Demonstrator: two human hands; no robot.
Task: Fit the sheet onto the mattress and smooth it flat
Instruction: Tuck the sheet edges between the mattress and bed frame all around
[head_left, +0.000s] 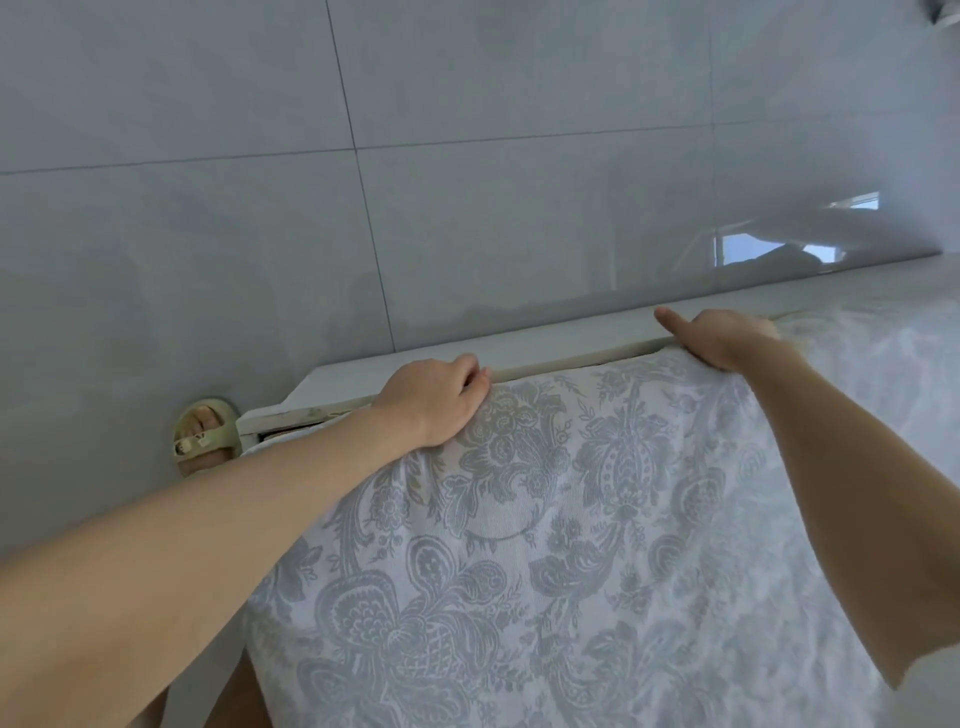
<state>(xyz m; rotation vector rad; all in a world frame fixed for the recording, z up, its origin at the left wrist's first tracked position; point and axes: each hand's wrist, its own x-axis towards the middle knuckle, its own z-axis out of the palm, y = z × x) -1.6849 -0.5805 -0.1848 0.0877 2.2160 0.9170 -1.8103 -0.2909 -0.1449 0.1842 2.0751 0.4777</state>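
A white sheet (545, 545) with a grey floral pattern covers the mattress side and fills the lower middle of the head view. Its lower edge meets the pale bed frame (545, 345). My left hand (434, 402) rests fingers-down on the sheet's edge near the bed corner, fingers curled into the gap between mattress and frame. My right hand (722, 338) grips the sheet's edge further right, fingers tucked under, thumb pointing left along the frame. The mattress itself is hidden under the sheet.
A glossy grey tiled floor (363, 182) lies beyond the bed frame. My foot in a pale green sandal (208, 434) stands on the floor beside the bed corner at the left. Reflections of a window show on the tiles at right.
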